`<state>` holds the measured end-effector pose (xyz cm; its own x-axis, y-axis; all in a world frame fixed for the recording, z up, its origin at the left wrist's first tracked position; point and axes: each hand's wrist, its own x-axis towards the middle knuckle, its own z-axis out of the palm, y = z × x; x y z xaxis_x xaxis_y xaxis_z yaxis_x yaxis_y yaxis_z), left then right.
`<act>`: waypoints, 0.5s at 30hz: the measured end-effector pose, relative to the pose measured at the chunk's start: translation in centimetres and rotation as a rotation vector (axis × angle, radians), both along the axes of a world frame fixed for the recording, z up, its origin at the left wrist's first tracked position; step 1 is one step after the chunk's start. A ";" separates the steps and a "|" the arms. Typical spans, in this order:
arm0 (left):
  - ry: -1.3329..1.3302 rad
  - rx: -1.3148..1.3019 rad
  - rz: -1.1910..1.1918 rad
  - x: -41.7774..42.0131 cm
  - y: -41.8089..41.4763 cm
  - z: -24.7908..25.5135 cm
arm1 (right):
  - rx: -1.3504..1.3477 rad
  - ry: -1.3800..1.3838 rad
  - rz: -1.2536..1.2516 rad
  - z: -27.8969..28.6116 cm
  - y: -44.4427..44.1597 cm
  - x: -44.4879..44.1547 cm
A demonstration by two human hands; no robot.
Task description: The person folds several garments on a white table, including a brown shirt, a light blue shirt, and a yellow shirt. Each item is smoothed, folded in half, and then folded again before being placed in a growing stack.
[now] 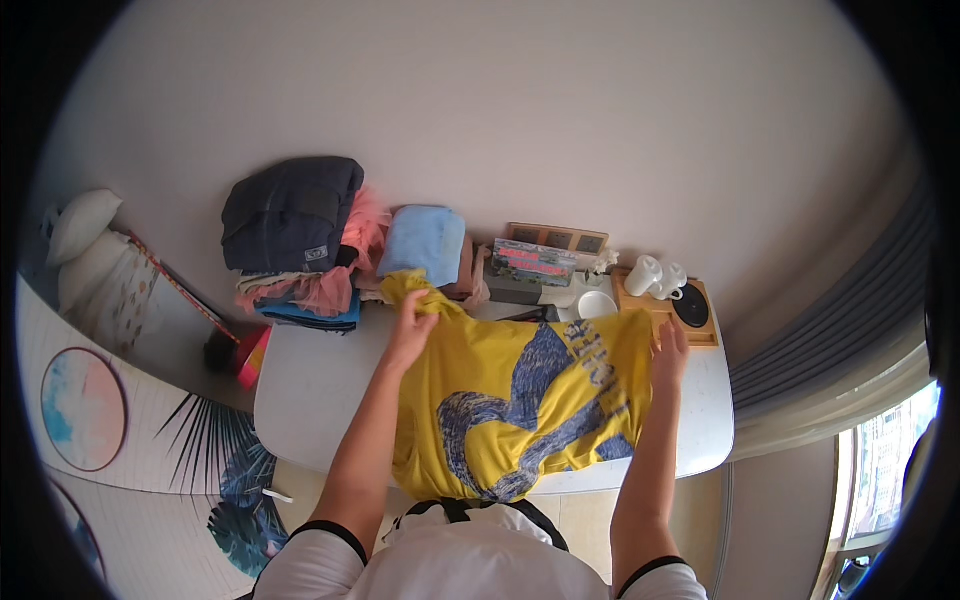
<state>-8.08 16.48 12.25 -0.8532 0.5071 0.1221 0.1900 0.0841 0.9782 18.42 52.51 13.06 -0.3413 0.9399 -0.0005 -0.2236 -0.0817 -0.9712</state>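
Note:
A yellow garment [480,360] with a dark blue print is stretched between my two hands, over the near part of a white table [322,397]. My left hand [411,330] grips its upper left end, where the cloth is bunched above the fingers. At the opposite side, my right hand [670,349] holds the upper right edge, with part of the fingers hidden behind the cloth. The lower end of the garment hangs over the table's front edge, close to my body.
Folded clothes [292,217] are piled at the back left, with a folded light blue cloth [424,244] beside them. A tissue box [532,266], a white bowl [596,304] and a wooden tray [630,300] with white mugs [645,276] line the back. A grey curtain [825,352] hangs at right.

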 end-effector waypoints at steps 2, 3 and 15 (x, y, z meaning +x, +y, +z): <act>-0.179 0.071 -0.067 1.5 1.0 -1.6 | 0.106 -0.265 0.009 -2.6 1.9 -1.8; -0.137 0.100 -0.064 2.4 0.6 -3.6 | 0.204 -0.344 0.113 -3.1 1.0 -2.3; -0.232 -0.931 0.507 17.5 -14.0 -12.4 | 0.278 -1.394 -0.369 -16.2 -11.0 10.8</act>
<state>9.41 2.50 -0.10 -0.9422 -0.1011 -0.3193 -0.2575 0.8284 0.4974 29.19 41.52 -3.10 0.0377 0.9968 0.0707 0.9215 -0.0073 -0.3883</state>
